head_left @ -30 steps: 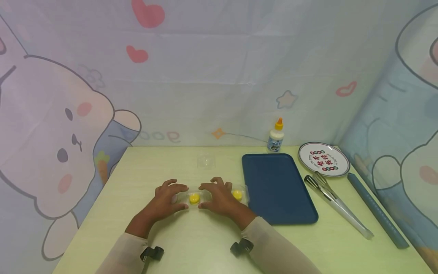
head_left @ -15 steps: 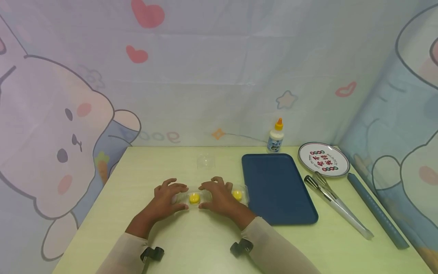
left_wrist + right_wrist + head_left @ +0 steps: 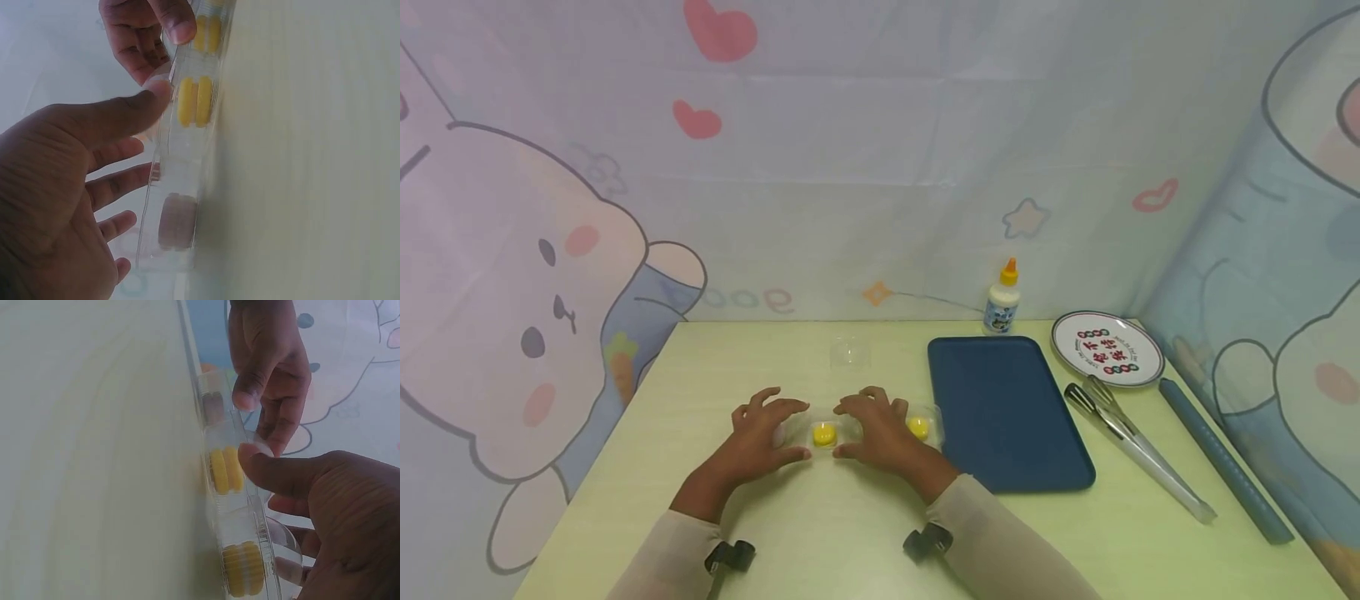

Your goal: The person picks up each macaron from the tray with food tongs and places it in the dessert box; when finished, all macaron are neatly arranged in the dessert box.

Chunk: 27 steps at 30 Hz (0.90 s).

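Observation:
Clear plastic macaron boxes form a row in front of me. A yellow macaron [image 3: 824,434] lies in the middle box [image 3: 178,153], another yellow macaron [image 3: 918,428] in the right one, and a purplish-brown macaron [image 3: 178,222] in the left one. My left hand [image 3: 758,437] grips the left side of the middle box, thumb at the near edge, index finger at the far edge. Its other fingers are spread behind. From the right, my right hand [image 3: 880,429] holds the same box likewise, partly hiding the right box. The thumbs lie on the rim in both wrist views.
Behind the hands sits a small clear plastic piece [image 3: 849,352]. To the right lie a dark blue tray [image 3: 1007,417], metal tongs [image 3: 1138,454], a printed white plate [image 3: 1108,329] and a long grey-blue bar [image 3: 1225,462]. A glue bottle [image 3: 1002,302] stands at the back.

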Available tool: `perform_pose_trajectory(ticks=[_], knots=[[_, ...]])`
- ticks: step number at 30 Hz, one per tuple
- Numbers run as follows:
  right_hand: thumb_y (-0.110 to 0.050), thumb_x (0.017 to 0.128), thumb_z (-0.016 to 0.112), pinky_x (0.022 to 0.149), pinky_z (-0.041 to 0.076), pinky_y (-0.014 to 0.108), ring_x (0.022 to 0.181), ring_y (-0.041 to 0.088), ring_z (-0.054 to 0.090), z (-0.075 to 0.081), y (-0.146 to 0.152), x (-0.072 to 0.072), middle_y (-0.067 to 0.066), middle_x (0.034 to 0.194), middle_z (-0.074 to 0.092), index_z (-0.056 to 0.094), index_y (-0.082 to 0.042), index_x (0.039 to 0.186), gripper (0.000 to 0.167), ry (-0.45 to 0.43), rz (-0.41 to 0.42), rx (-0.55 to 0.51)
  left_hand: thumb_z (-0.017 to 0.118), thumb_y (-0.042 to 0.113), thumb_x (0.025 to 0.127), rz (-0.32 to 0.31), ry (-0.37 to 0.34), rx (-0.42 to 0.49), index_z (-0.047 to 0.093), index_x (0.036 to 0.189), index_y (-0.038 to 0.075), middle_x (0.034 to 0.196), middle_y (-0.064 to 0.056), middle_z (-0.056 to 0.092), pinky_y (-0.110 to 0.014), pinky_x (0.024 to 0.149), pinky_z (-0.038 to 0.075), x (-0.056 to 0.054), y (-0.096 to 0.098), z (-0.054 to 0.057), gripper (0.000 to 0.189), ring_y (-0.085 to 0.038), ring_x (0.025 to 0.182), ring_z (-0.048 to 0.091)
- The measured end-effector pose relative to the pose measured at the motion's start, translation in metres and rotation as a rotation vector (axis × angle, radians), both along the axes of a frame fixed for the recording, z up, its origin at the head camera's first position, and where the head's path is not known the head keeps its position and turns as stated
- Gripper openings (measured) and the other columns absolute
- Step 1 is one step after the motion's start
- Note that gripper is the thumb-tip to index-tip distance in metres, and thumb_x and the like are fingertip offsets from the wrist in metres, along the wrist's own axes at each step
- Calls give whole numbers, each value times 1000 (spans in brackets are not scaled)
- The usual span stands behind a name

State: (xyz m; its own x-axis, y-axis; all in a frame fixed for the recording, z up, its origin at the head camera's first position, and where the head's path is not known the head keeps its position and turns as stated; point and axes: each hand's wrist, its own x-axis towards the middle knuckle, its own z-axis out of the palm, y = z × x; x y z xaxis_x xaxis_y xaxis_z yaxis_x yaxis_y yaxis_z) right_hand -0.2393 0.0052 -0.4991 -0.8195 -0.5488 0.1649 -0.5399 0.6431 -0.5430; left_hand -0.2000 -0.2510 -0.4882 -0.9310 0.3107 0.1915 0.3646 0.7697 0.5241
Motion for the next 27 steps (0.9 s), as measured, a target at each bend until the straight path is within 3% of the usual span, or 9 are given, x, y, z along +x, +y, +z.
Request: perform_pose_trajectory(ticks=[11,20,27], knots=[[-39,90,91,105,33,60,153,33,44,12,6,-4,5,159,61,68,-19,144,63,-16,-2,-3,88,37,92,-13,-22,-39,65,147,7,155,-19,60,-80,111,21,-7,-7,7,67,-53,154,36],[-43,96,84,109,30,64,156,36,40,21,10,-17,8,162,57,64,-18,148,61,-62,-19,-1,80,44,98,-28,-146,-101,57,156,5,167,-26,47,-83,115,27,-26,-8,21,73,-53,155,43],[-45,101,77,115,28,68,159,37,38,26,13,-29,8,164,55,62,-16,150,59,-115,-40,-13,75,46,101,-38,-212,-92,53,159,5,171,-28,41,-92,117,21,-45,-4,34,75,-54,159,38]])
